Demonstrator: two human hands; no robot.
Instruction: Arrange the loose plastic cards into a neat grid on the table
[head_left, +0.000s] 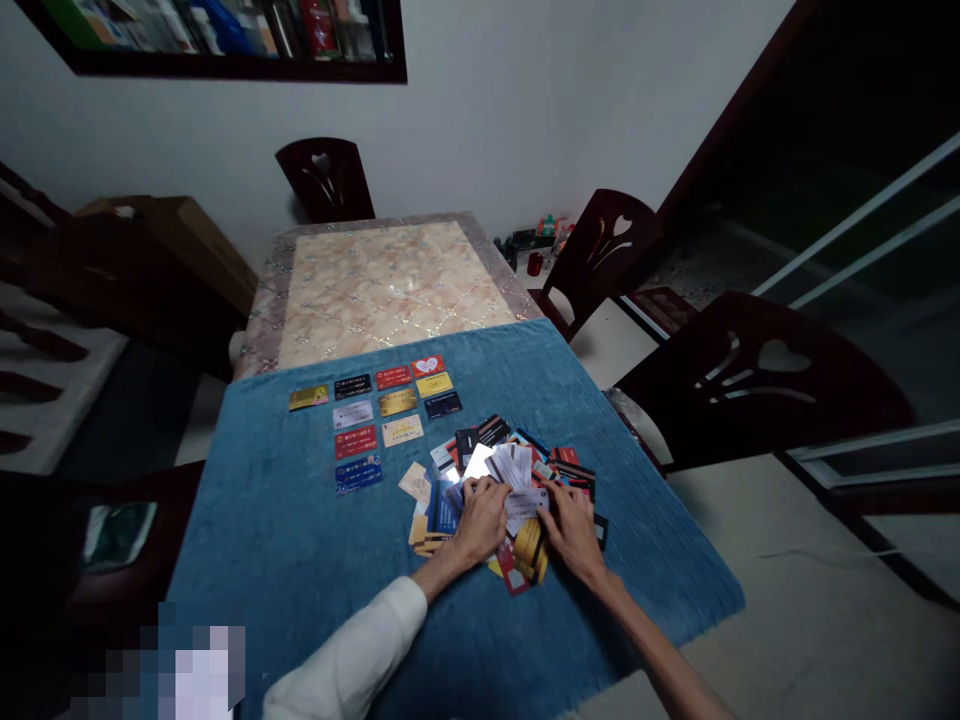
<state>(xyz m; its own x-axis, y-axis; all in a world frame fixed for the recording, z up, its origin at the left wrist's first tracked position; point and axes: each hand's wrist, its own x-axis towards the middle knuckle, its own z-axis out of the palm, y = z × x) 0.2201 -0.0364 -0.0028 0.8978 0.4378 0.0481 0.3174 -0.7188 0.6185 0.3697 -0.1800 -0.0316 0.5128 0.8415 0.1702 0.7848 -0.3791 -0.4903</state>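
Head view, lower centre: the right hand's [574, 530] fingers pinch a silver card [528, 503] over the card pile [529, 552]; the left hand's [482, 520] curl at its other end, seemingly steadying it, grip unclear.

pixel blocks [202, 670] mask the lower left; the wall shelf [225, 70] is cut off above; the laid-out cards' [355, 441] small print is unreadable; the left hand [484, 517] partly covers the card pile [514, 466]
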